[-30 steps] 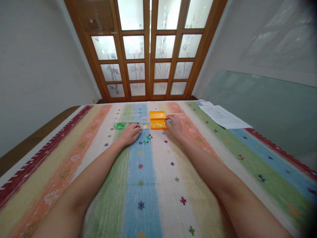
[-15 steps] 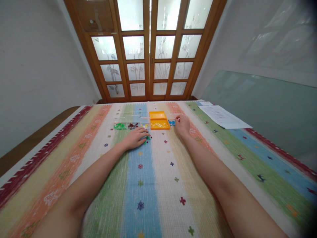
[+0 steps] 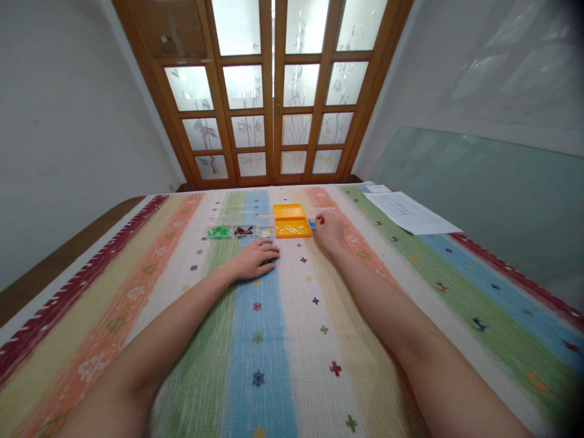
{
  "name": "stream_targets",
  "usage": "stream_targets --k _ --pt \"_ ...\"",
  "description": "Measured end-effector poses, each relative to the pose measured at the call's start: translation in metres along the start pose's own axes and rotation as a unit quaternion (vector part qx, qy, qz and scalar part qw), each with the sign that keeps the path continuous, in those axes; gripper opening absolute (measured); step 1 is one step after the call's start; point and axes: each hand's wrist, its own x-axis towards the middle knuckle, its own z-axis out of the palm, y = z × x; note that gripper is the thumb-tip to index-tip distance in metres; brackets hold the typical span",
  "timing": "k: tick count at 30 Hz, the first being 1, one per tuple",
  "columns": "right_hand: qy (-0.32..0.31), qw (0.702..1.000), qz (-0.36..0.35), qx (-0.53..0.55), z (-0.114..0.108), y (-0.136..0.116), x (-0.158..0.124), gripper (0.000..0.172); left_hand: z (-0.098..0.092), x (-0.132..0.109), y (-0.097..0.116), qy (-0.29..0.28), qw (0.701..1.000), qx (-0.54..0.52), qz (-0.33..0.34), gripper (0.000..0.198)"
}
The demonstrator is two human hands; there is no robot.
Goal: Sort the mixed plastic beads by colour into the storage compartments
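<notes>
My left hand point(image 3: 253, 258) lies flat on the striped tablecloth with its fingers stretched out, just in front of the clear boxes. My right hand point(image 3: 329, 230) has its fingertips pinched together above a box of blue pieces point(image 3: 312, 225), which it mostly covers; anything between the fingertips is too small to make out. Between the hands stands an opened orange case point(image 3: 302, 217) with small white pieces point(image 3: 292, 229) in its near half. Left of it are clear lidded boxes holding green pieces point(image 3: 219, 232), dark red pieces point(image 3: 243, 231) and a few yellow pieces point(image 3: 263, 232).
Sheets of printed paper point(image 3: 410, 213) lie at the table's far right. The patterned tablecloth point(image 3: 269, 365) stretches towards me. Beyond the table are wooden glass-paned doors point(image 3: 276, 146), and a pale green panel point(image 3: 483, 188) leans at the right wall.
My left hand has flattened over the spot where small green and dark red pieces showed by its fingers; they are hidden now. My right hand has shifted slightly left over the blue pieces.
</notes>
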Motion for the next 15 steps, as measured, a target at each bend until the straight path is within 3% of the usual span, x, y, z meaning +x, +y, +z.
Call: stream_targets --k 15 --pt "-0.027 0.983 -0.171 0.060 0.002 -0.043 -0.026 0.016 0.006 0.000 -0.003 0.007 1.000 0.019 -0.020 0.037"
